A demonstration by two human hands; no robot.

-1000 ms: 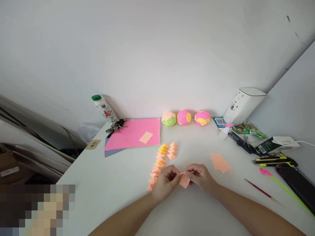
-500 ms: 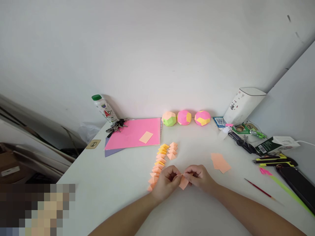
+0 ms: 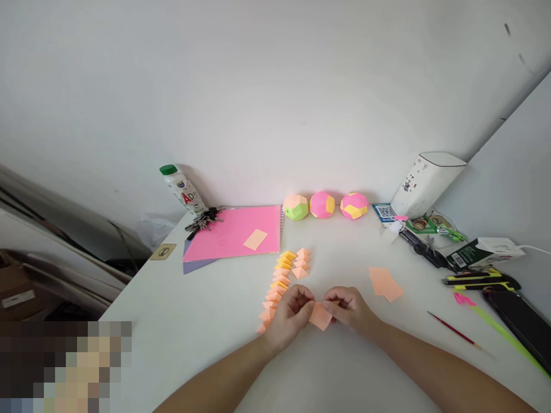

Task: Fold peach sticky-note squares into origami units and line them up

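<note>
A small peach paper piece (image 3: 321, 317) is held between my two hands near the front middle of the table. My left hand (image 3: 293, 316) pinches its left edge between thumb and fingers. At its right edge, my right hand (image 3: 349, 308) grips the paper in the same way. Just left of and behind my left hand runs a row of folded orange and peach pieces (image 3: 281, 281), with a shorter peach row (image 3: 301, 264) beside it. Flat peach sheets (image 3: 386, 284) lie to the right of my right hand.
Three paper balls (image 3: 322, 205) sit by the wall. Back left are a pink sheet (image 3: 228, 235), keys (image 3: 205, 221) and a bottle (image 3: 185, 192). On the right are a white container (image 3: 424, 183), a box (image 3: 484, 252), cutters (image 3: 482, 280), a brush (image 3: 454, 329) and a phone (image 3: 520, 321).
The peach paper between my hands has turned slightly and shows a wider face. My fingers have shifted a little on its edges, with the left fingertips slightly farther from the right.
</note>
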